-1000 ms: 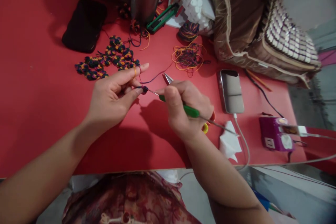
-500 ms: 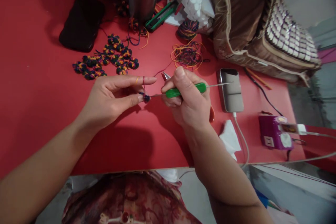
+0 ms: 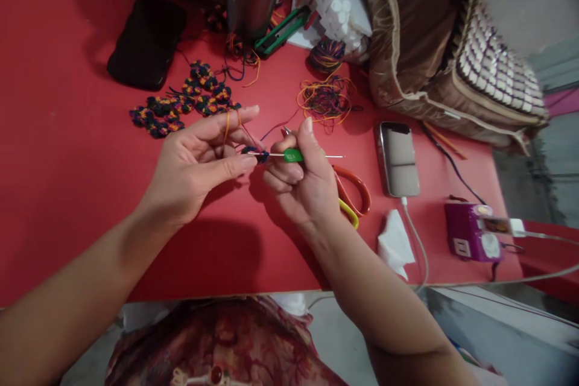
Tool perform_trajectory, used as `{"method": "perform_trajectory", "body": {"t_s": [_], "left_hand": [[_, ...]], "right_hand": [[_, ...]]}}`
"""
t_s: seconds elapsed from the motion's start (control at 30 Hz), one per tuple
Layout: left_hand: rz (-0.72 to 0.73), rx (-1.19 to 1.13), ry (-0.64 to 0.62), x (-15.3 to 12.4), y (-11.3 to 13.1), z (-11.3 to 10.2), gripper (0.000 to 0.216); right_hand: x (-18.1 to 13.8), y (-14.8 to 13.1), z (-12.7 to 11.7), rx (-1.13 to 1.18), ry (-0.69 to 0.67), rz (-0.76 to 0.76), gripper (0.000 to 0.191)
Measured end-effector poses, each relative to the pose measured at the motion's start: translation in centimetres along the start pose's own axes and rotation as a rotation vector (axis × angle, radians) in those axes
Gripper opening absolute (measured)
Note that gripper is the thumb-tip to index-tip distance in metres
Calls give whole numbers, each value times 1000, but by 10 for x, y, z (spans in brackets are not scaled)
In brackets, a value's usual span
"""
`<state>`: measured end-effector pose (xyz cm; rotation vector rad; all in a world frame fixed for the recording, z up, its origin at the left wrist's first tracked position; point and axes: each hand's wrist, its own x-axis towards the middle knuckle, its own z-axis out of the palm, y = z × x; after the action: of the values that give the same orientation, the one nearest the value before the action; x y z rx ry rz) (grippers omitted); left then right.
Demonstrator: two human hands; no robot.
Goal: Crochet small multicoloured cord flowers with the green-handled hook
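Note:
Between its thumb and fingers, my left hand (image 3: pixel 194 163) pinches a small dark crochet piece (image 3: pixel 261 155). Yarn (image 3: pixel 246 130) loops over the raised index finger and runs down to the piece. My right hand (image 3: pixel 307 178) is closed around the green handle of a crochet hook (image 3: pixel 293 155). The hook's thin metal shaft reaches left to the crochet piece, and its other metal end sticks out to the right. A strand leads from the work toward a loose tangle of multicoloured yarn (image 3: pixel 326 99) behind my hands.
Crocheted multicoloured pieces (image 3: pixel 158 114) lie behind my left hand, near a black phone (image 3: pixel 147 42). Scissors (image 3: pixel 355 190) lie partly under my right hand. A green cutter (image 3: pixel 280 33), yarn ball (image 3: pixel 326 54), charging phone (image 3: pixel 398 160), tissue (image 3: pixel 395 244), purple box (image 3: pixel 473 232) and brown bag (image 3: pixel 416 42) surround the work.
My right hand has moved left, bringing the crochet hook into the piece. My left index finger has risen with the yarn. More of the scissors' handles now shows.

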<state>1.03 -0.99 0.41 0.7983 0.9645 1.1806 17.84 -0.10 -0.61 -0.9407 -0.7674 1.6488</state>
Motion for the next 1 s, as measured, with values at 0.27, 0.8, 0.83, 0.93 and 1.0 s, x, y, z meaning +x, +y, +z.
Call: {"method": "perform_trajectory", "body": {"t_s": [0.27,0.8,0.83,0.93,1.0], "left_hand": [[50,50,55,0,-1,-1,43],[-112,-96,45,0,4,3,53],[-124,-106,35,0,4,3,55],[-144,-125,13,-1,6,4,58],[-125,-115,19,-4,7,6,59]], "right_hand": [[0,1,1,65,-6,31,65],[-2,7,2,60,-68,-25,60],[-3,6,2,46,-81,-43,60],[-5,2,2,-16,-109,-104,61],[-5,2,2,-45,-82,-127,60]]}}
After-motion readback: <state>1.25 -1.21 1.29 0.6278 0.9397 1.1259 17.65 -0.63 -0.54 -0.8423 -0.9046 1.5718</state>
